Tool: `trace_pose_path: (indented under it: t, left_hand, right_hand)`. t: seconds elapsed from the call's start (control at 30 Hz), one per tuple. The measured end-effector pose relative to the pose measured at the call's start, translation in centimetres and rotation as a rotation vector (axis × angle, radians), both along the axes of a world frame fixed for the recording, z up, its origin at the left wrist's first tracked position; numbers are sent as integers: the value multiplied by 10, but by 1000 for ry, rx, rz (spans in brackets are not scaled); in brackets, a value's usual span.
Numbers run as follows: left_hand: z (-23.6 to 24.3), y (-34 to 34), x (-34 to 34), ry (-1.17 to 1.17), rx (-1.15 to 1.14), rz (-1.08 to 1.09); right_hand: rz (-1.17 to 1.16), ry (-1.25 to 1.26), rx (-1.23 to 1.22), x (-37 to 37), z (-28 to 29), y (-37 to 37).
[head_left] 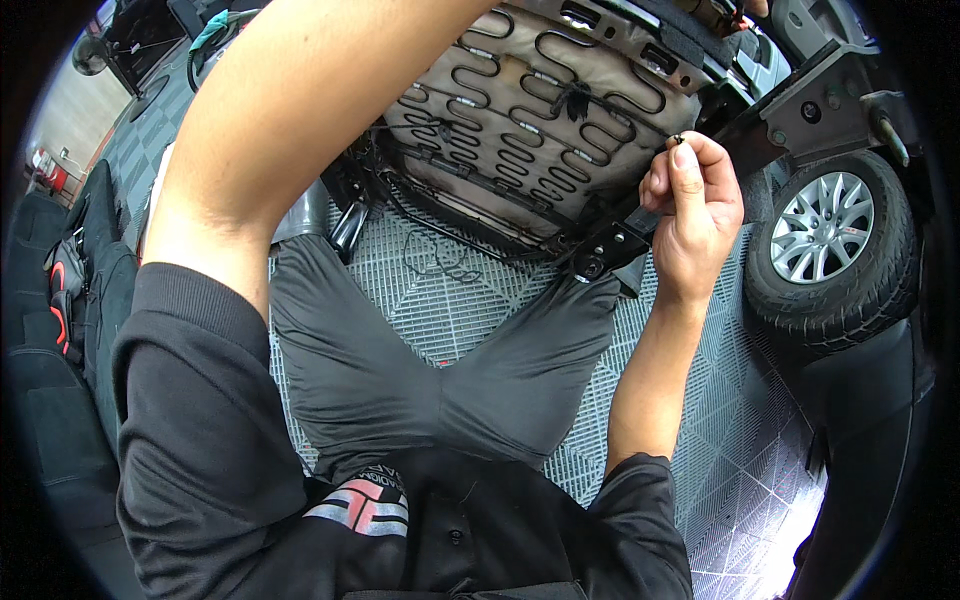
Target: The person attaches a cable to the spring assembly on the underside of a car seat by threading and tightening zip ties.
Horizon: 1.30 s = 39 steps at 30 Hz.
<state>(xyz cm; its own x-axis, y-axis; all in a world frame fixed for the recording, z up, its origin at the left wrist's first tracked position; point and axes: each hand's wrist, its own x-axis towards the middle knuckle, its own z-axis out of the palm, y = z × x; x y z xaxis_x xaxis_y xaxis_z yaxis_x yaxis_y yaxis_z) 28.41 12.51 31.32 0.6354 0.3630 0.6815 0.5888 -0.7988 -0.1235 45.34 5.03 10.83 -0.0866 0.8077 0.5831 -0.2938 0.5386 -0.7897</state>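
Observation:
An upturned car seat [560, 110] stands in front of me, its underside showing rows of bent wire springs [470, 95] over pale padding. Beside its right edge, my right hand [695, 195] is closed, thumb and forefinger pinched on a small dark piece [680, 139] too small to name. My left arm reaches up across the seat and leaves the picture at the top. A bit of a finger [757, 7] shows at the top right edge, seemingly my left hand's; its grip is hidden. A black metal bracket [600, 250] sits at the seat's lower right.
A wheel with a silver rim [825, 228] lies or leans at the right, near a dark metal bar [800, 110]. Thin black cable [440, 262] rests on the grey grid floor [400, 240] between my legs. Another dark car seat [50, 420] is at the far left.

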Motion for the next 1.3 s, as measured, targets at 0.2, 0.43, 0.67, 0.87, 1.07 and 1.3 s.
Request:
trace_pose_path:
  t: [0.2,0.43,0.67,0.87,1.07,1.3]
  left_hand:
    - [-24,-3,20,-92,-381,-180]
    - [-58,-13,9,-236,-572,-315]
    - [-122,0,-7,-365,-210,-306]
    - [-146,-5,-14,-534,-112,-319]
    - [-143,6,-18,-359,103,-253]
    - [-144,2,-18,-300,112,-232]
  right_hand:
    - [-20,-5,-15,0,1,6]
    - [-77,95,10,-5,2,8]
    - [-212,76,24,-10,8,11]
    - [-320,262,35,-51,0,22]
    - [-294,552,-104,-71,6,47]
    - [-255,616,-95,-71,3,45]
